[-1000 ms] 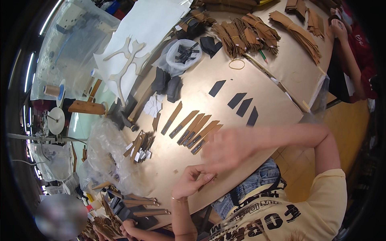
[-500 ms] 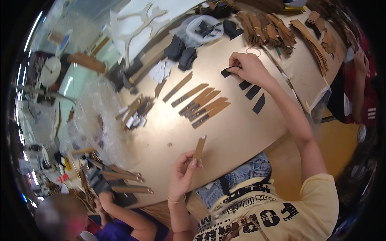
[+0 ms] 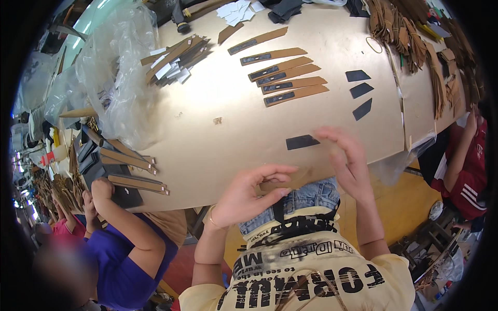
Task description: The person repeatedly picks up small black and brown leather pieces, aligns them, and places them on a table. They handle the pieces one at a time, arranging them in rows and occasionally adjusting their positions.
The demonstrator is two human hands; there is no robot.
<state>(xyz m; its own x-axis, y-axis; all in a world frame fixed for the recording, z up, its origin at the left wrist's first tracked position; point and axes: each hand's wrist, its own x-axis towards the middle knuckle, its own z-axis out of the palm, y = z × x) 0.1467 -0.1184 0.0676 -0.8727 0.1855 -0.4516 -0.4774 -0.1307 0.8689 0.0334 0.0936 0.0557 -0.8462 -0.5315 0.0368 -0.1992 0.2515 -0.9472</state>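
Note:
My left hand [image 3: 254, 192] is over the table's near edge, fingers curled and thumb forward. A tan smear [image 3: 303, 177] at its fingertips looks like the short brown strip, too blurred to make out its shape. Just right of it, my right hand [image 3: 350, 166] is open and smeared by motion, its fingers apart and apparently empty. A black slant-ended piece [image 3: 302, 142] lies flat on the table beside the right fingertips. Farther right lie three similar black pieces [image 3: 361, 90]. Beyond, several brown strips [image 3: 296, 95] fan out, each with a black patch at its left end.
A pile of brown strips and white slips [image 3: 179, 59] lies at left, next to a crumpled clear plastic bag [image 3: 127, 78]. Brown bundles [image 3: 399, 36] lie at far right. A co-worker in purple [image 3: 135, 259] handles strips at left; another in red [image 3: 464, 155] stands at right.
My right hand has set the black piece down nearer me, let go of it and come toward my left hand. The view has shifted. The left hand's strip has turned into a blur.

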